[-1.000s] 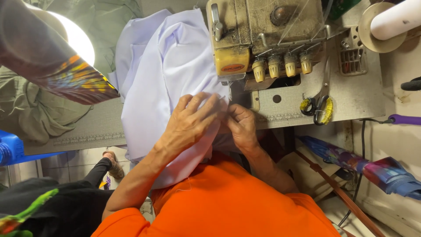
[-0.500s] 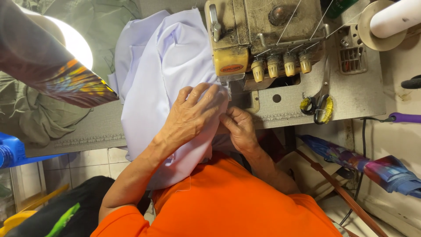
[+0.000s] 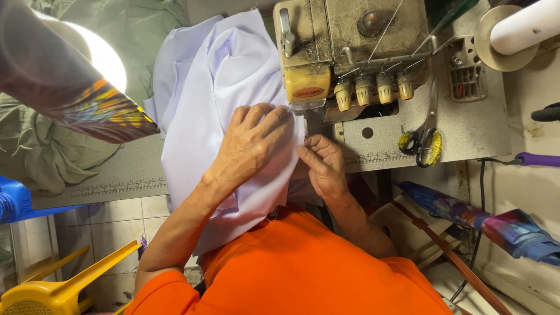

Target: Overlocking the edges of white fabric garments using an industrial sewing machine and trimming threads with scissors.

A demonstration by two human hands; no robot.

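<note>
Both hands slid machine-ward | left hand [image 3: 254, 143] flat on white cloth [image 3: 221, 81] | right hand [image 3: 322, 163] fingers pinch edge

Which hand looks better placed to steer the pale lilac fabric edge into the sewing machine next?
Probably the right hand: its fingertips pinch the pale lilac fabric edge just before the worn yellow-grey sewing machine. The left hand lies flat, holding the cloth down.

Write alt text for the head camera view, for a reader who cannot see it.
A person in an orange shirt presses the left hand flat on pale lilac fabric and pinches its edge with the right hand in front of a worn sewing machine. Scissors lie on the grey table; a lit lamp shines at left.
</note>
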